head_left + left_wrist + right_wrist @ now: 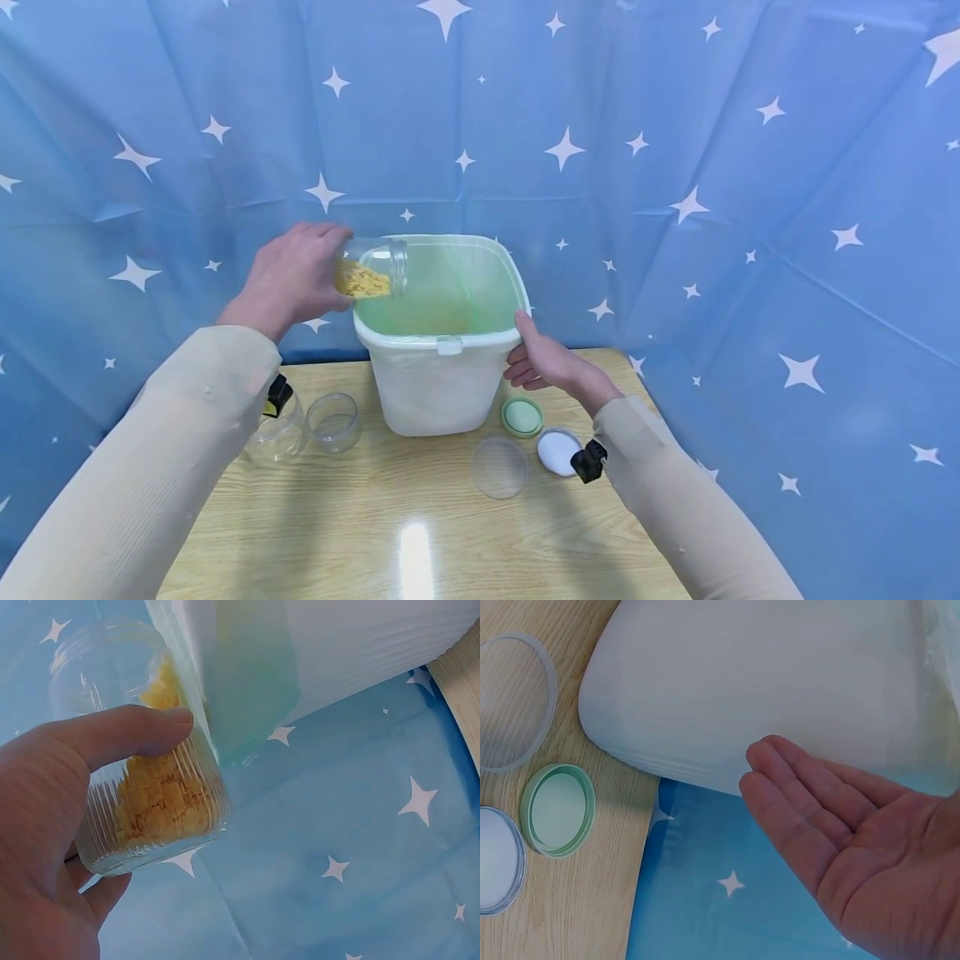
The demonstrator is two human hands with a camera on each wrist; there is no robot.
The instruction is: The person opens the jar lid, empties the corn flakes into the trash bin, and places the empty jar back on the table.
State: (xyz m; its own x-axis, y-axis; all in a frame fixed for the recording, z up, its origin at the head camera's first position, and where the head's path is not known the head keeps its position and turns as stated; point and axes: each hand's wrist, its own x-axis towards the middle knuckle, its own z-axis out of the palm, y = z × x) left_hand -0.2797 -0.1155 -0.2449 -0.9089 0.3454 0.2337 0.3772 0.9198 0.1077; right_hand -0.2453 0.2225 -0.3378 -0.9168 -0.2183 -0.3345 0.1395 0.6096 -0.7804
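Note:
My left hand [296, 271] grips a clear ribbed glass jar [105, 817] holding yellow flaky pieces [363, 282]. The jar lies tipped on its side, its open mouth over the left rim of a white bin [431, 387]. A thin green plastic bag [480, 283] lines the bin and folds over its rim. At the right rim, my right hand [551, 362] has its thumb up against the edge. Its other fingers [795, 817] are nearly straight, palm showing, beside the bin's outer wall.
Two empty clear jars, one of them a short round jar [333, 422], stand left of the bin on the wooden table [360, 525]. To the right lie a green lid [522, 417], a white lid [558, 452] and a clear lid [500, 468]. A blue starred cloth [480, 108] hangs behind.

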